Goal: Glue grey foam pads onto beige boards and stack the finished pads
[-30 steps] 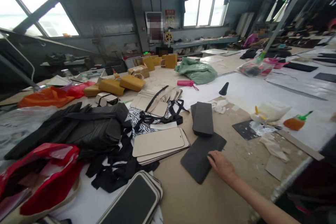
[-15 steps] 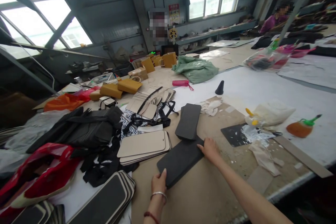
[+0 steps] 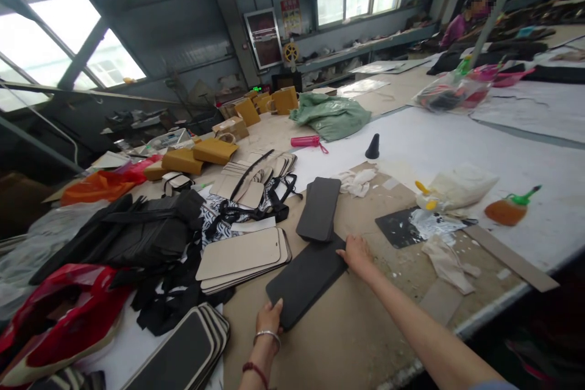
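A dark rectangular panel [image 3: 304, 283] with rounded corners lies slantwise on the brown board; an edge below it suggests more than one layer. My left hand [image 3: 269, 318], wearing a bracelet, grips its near left end with the thumb on top. At the far right end, my right hand [image 3: 357, 255] pinches the corner. A smaller pile of dark panels [image 3: 320, 208] overlaps the far edge of the held one. Left of it lies a stack of beige rounded panels [image 3: 240, 255]. Dark panels with pale borders [image 3: 178, 347] are piled near the front left.
On the right are a glue-smeared black sheet [image 3: 397, 228], a plastic bag with yellow clips [image 3: 461, 189], an orange bottle with green nozzle [image 3: 507, 210] and a grey strip [image 3: 512, 259]. A black cone [image 3: 373, 147] stands farther back. Black bags [image 3: 150, 231] crowd the left.
The whole view has shifted, so most things appear slightly farther left. Both hands keep their hold at the two ends of the dark panel, which has hardly moved on the board.
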`<state>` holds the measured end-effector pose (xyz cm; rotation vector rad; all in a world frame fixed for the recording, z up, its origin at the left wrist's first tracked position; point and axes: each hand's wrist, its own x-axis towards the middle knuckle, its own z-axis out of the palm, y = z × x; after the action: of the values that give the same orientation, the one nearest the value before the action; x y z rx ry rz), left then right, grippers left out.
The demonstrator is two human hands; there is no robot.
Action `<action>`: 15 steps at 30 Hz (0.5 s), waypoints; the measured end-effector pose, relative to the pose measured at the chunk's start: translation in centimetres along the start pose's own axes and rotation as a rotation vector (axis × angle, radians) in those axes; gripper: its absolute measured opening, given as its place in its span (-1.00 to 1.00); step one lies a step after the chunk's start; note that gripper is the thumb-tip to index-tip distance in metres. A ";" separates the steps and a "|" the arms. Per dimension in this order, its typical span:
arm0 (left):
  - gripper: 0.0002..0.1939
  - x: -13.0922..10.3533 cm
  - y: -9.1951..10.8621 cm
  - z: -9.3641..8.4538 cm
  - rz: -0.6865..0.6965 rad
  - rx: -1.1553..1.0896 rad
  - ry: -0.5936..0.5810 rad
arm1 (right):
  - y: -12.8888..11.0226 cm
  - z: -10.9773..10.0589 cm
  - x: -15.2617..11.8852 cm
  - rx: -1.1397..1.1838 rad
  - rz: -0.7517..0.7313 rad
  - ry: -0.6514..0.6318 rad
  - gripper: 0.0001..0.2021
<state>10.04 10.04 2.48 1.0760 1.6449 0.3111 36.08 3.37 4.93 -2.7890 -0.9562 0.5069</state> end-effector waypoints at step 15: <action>-0.84 -1.2 -2.2 -0.4 0.045 -0.221 -0.230 | 6.0 1.6 -3.0 0.103 -0.099 0.110 -0.85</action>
<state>8.67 8.01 1.89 0.9448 1.3503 0.3750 36.65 -3.13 2.76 -2.6331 -1.0082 0.3736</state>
